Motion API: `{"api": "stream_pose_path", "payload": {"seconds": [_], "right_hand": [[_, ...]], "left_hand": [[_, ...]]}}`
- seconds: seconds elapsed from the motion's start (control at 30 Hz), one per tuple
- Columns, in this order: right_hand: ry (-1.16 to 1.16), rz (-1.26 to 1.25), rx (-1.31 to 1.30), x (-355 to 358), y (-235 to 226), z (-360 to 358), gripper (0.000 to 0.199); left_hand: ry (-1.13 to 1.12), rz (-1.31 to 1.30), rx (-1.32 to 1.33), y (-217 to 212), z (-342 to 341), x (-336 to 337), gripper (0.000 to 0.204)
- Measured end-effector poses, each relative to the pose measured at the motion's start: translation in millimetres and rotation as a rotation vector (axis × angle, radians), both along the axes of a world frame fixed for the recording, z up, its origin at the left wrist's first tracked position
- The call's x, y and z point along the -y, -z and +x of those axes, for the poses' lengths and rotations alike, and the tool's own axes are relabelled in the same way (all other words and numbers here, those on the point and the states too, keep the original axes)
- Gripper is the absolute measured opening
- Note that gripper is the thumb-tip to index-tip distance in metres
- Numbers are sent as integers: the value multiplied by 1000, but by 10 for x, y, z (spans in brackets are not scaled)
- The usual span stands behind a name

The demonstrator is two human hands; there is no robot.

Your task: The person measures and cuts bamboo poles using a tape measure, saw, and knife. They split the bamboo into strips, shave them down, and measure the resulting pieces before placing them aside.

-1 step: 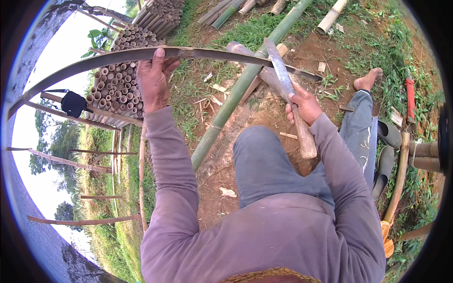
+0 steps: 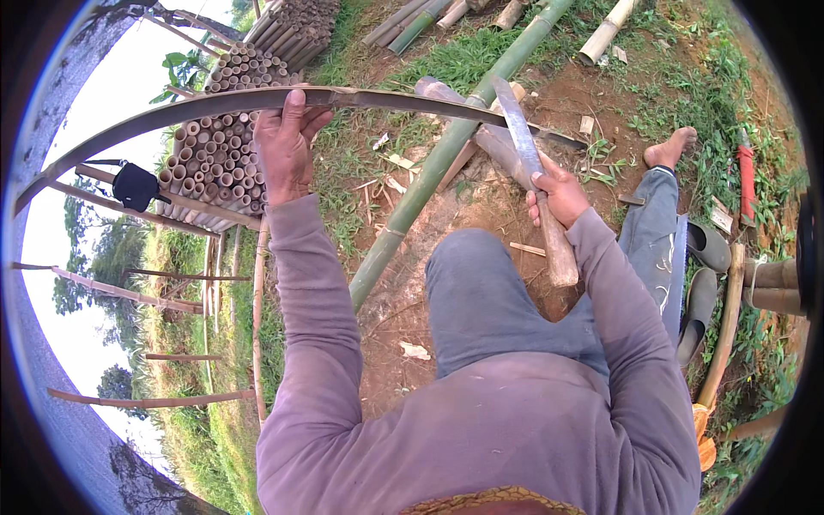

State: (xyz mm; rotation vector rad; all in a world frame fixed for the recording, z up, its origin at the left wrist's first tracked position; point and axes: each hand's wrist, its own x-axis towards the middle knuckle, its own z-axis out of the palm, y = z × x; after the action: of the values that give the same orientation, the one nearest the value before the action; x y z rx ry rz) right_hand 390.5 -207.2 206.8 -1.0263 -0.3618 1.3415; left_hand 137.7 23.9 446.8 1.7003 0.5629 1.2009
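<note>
Nearest to us are our purple sleeves and a grey-trousered knee [image 2: 481, 292], raised over bare red-brown dirt. Our right hand [image 2: 560, 196] is closed around the knife [image 2: 525, 163]: a pale, round wooden handle running down toward our lap and a flat, dull grey blade pointing up and slightly left. The blade's upper part crosses the strip [image 2: 257, 101]; we cannot tell whether edge and strip touch.

Our left hand [image 2: 283, 146] is wrapped over the strip from below, thumb on top, gripping it firmly. The strip is a long, thin split of bamboo, dark and smooth, bowed in a shallow arc. Its long axis runs left to right across the view, the left end dipping far left, the right end tapering to a point past the blade.

Under it a green bamboo pole [image 2: 446, 163], round and jointed, lies slantwise from near the knee to upper right. Beyond our left hand a stack [image 2: 215, 154] of cut hollow bamboo tubes shows its open ends. A bare foot [image 2: 669, 150] rests on grass at right.
</note>
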Motion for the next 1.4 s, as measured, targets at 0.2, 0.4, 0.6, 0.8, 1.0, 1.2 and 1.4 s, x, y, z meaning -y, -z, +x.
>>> {"api": "stream_pose_path", "payload": {"seconds": [0.2,0.4,0.6,0.8,1.0,1.2,1.4], "right_hand": [[29,73,-26,-104,-314,-205,63],[-118,197,111,-118,-1135,-724,64],[-96,246,-40,-146,-1133,-976,64],[-255,344,28,-81,-1756,-1433,66],[-106,251,-32,-98,-1550,-1549,65],[-233,375,112,19,-1916,-1964,64],[5,198,-5,-215,-1116,-1686,71]], "left_hand": [[16,39,8,44,40,8,21],[51,40,-50,47,-91,167,20],[15,12,-45,198,-256,196,19],[27,23,-42,298,-330,321,21],[17,56,-44,444,-500,418,18],[-294,492,-371,458,-614,573,18],[-72,-10,-28,507,-709,835,33]]}}
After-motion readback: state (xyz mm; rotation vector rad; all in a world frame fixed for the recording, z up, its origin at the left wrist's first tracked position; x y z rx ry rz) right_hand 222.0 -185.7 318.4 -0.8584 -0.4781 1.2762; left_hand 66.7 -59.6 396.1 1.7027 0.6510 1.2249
